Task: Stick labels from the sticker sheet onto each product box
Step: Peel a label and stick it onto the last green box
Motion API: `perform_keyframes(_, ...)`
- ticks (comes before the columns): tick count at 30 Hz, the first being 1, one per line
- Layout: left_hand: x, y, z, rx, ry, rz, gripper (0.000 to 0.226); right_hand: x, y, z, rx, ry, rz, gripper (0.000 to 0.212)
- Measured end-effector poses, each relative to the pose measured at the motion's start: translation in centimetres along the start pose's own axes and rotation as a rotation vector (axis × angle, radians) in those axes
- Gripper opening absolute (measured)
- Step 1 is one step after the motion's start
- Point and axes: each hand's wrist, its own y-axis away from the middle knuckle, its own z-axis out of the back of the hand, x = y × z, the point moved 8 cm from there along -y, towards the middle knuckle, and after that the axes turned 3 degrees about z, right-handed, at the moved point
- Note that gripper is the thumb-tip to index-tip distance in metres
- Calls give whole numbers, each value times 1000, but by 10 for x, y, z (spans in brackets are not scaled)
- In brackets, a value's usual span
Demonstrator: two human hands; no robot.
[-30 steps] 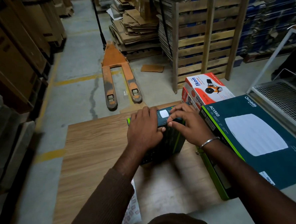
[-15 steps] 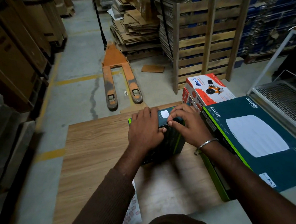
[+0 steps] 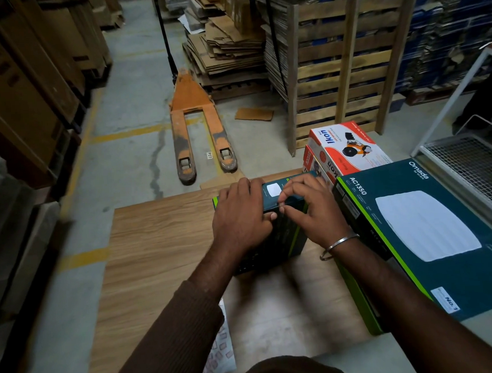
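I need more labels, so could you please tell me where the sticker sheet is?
In the head view, the white sticker sheet lies at the wooden table's near edge, partly under the left forearm's brown sleeve.

Dim warehouse light, blurred wide-angle edges.
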Motion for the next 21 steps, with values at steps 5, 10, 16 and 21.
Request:
perform_keyframes(5, 0, -1, 0, 7, 7, -1, 71, 0, 1, 0, -10, 14, 8, 16)
perform_keyframes(10, 0, -1, 0, 9, 17, 2, 71, -3, 1, -1, 3, 19, -2, 20)
perform_keyframes(16, 1, -2, -1, 14, 17, 4, 70, -3, -2, -1, 42, -12, -11, 37)
perform_keyframes(21, 2, -4, -2, 15, 9, 5, 70, -1, -5, 4, 44, -51, -2, 30)
